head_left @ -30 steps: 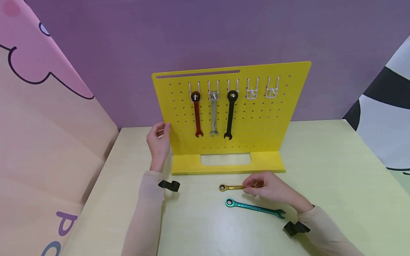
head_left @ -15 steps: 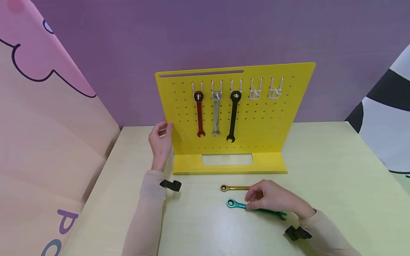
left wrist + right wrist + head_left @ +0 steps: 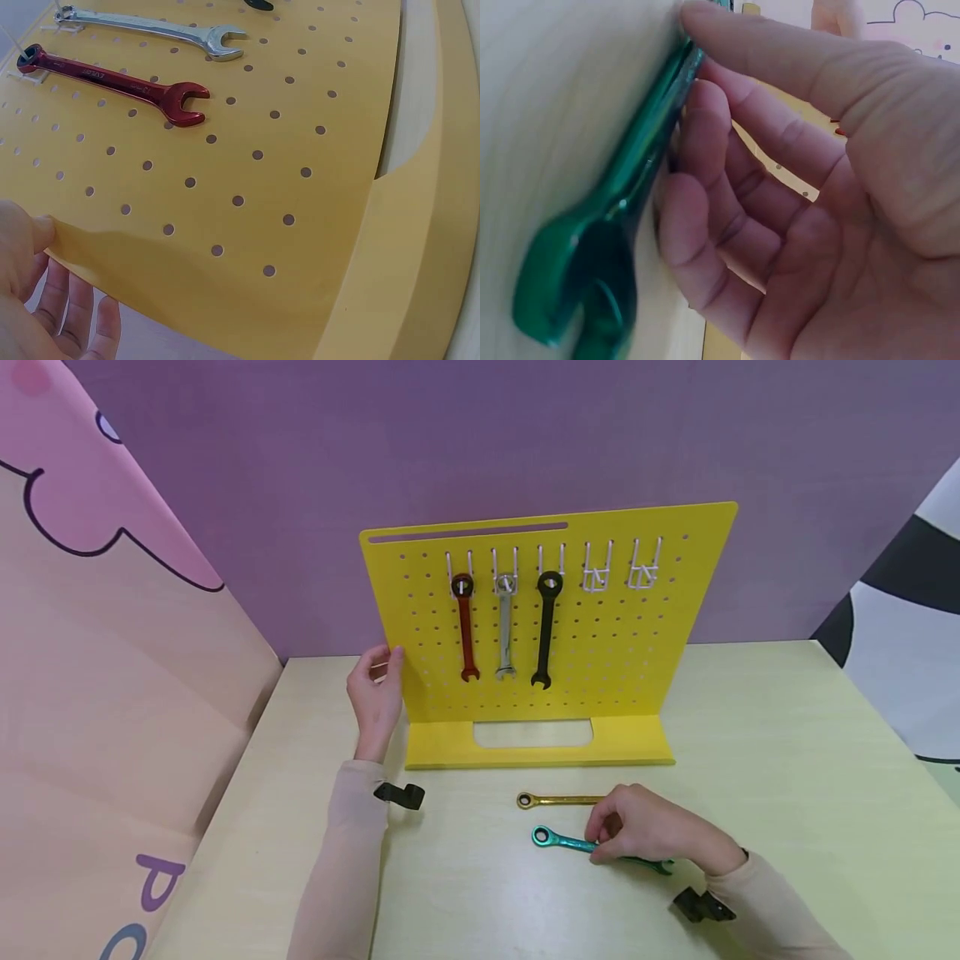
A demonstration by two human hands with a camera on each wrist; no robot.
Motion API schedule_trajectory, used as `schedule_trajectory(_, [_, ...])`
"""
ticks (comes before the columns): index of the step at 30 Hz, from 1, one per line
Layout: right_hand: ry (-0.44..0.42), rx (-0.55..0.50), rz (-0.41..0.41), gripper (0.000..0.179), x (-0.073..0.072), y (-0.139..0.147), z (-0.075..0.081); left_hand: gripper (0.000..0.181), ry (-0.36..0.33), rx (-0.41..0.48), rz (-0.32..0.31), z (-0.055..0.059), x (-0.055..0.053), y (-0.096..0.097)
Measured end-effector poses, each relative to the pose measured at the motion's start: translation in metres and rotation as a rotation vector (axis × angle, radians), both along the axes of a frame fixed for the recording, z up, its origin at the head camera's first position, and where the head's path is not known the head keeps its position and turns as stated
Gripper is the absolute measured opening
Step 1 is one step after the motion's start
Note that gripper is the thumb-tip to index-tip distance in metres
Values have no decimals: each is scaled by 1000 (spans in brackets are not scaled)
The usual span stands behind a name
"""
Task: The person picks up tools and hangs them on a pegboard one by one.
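Observation:
In the head view a yellow pegboard [image 3: 517, 743] stands upright, and my left hand [image 3: 377, 697] grips its left edge. The left wrist view has the thumb [image 3: 43, 232] on the board's front and the other fingers behind the edge. My right hand [image 3: 652, 831] pinches a green combination wrench [image 3: 558, 841] around its middle, thumb on the near side and fingertips on the far side. In the right wrist view the wrench's open end [image 3: 570, 277] lies close over the table. A gold wrench [image 3: 562, 800] lies just behind, its right end hidden by the hand.
A red wrench [image 3: 467, 631], a silver wrench [image 3: 505, 631] and a black wrench [image 3: 547, 627] hang on white hooks. To their right, two hooks [image 3: 642, 575] hold nothing. A purple wall [image 3: 480, 435] rises behind the pale table [image 3: 465, 893].
My right hand has left the gold wrench, come nearer to me onto the green wrench, then shifted slightly right along it. The left hand stays on the pegboard.

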State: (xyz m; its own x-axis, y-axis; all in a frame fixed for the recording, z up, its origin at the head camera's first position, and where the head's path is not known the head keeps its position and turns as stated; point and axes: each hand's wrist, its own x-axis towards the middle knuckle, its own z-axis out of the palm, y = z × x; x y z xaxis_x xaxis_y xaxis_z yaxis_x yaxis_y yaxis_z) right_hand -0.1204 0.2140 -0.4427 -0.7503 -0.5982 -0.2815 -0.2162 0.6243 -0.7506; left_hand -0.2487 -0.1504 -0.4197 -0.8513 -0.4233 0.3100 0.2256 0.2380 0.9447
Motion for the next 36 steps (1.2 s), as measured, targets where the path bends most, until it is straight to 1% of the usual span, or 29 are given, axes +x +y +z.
schedule_trajectory(8, [34, -18, 8, 10, 0, 1, -5, 31, 0, 3, 1, -1, 0, -1])
schedule_trajectory(13, [48, 1, 0, 12, 1, 1, -6, 30, 2, 5, 4, -1, 1, 0])
schedule_trajectory(17, [77, 24, 1, 15, 1, 2, -8, 30, 2, 6, 4, -2, 0, 0])
schedule_trajectory(21, [107, 30, -7, 17, 1, 1, -6, 30, 3, 12, 4, -1, -1, 0])
schedule_trajectory(26, [115, 35, -25, 14, 1, 2, -3, 31, -5, 9, -1, -2, -2, 0])
schedule_trajectory(32, [143, 72, -70, 13, -2, 1, -1, 33, -6, 13, -4, -1, -2, -1])
schedule_trajectory(36, [165, 65, -76, 14, -3, 1, 0, 32, -6, 9, 5, -1, -2, 0])
